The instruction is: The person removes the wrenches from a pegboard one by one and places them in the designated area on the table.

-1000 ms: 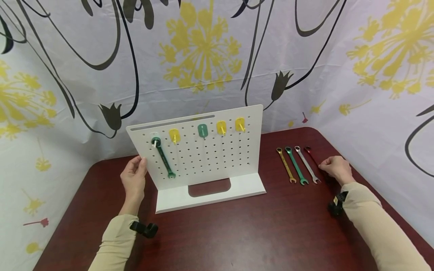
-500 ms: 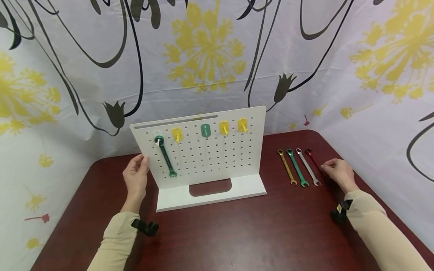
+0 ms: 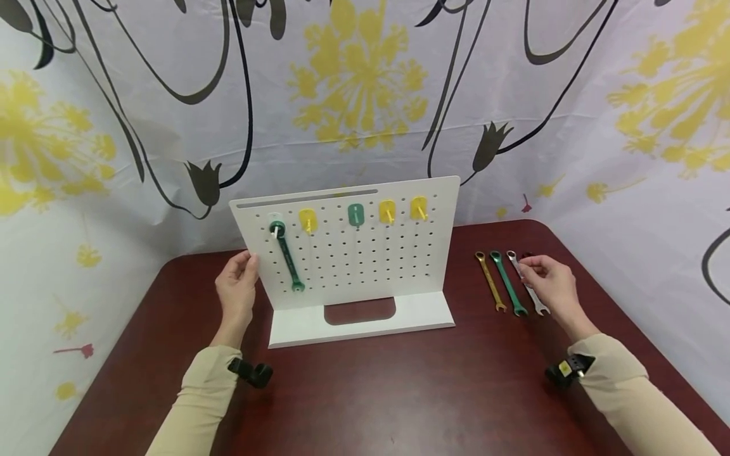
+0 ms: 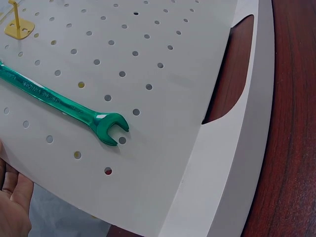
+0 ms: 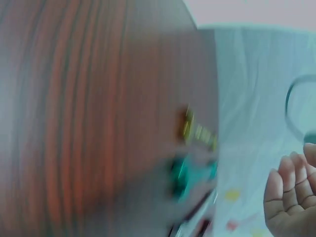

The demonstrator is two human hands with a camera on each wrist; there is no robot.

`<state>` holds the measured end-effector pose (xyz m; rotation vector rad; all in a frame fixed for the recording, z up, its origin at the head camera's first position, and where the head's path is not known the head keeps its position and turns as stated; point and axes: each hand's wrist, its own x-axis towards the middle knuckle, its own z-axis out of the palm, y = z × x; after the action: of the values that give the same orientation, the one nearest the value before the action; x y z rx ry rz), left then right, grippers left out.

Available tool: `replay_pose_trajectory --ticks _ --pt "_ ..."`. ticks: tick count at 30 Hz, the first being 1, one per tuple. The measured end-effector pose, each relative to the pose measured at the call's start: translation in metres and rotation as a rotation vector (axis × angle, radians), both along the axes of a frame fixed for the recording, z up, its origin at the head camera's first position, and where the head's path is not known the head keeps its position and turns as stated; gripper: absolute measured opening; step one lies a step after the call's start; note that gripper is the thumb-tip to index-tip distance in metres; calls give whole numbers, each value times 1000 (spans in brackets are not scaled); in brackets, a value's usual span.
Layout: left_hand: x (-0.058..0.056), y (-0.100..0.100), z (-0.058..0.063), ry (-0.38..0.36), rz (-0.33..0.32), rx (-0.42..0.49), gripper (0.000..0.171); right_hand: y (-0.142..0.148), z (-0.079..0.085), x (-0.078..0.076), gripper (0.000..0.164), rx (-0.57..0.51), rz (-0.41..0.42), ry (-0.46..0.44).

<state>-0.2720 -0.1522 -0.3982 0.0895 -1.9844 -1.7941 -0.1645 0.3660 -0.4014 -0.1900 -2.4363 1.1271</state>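
Observation:
My left hand point(image 3: 236, 294) grips the left edge of a white pegboard point(image 3: 365, 269), thumb at the front; the fingers behind are hidden. A green combination wrench point(image 3: 288, 261) hangs by its ring end from the board's leftmost hook, its open jaw showing in the left wrist view. Over at the right, my right hand point(image 3: 554, 288) is above the silver wrench point(image 3: 536, 301), fingers loosely bent and nothing seen between them. It covers most of the red wrench point(image 3: 528, 254). Beside these lie another green wrench point(image 3: 507, 282) and a gold wrench point(image 3: 490, 282).
Three yellow hooks, one of them this yellow hook point(image 3: 387, 212), and a green hook point(image 3: 356, 215) are on the board. The board's foot point(image 3: 422, 313) stands on the dark red table point(image 3: 376, 392). A patterned cloth point(image 3: 365, 114) encloses the back and sides.
My right hand has come off the red wrench and moved left and up over the silver one. The left hand keeps its hold on the board; the head view has shifted slightly.

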Motion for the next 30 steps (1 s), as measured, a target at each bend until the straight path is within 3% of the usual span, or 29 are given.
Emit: replay_pose_trajectory --ticks 8,11,20,30 --pt "-1 2 1 3 5 20 28 -65 10 -6 15 -48 170 163" --pt "0 2 1 -3 6 19 28 -92 11 -10 11 -79 225 183" --pt "0 0 3 -22 8 4 27 -181 40 -6 10 -182 376 142" --pt "2 1 2 -19 14 -7 28 -237 45 -15 16 -273 499 86"
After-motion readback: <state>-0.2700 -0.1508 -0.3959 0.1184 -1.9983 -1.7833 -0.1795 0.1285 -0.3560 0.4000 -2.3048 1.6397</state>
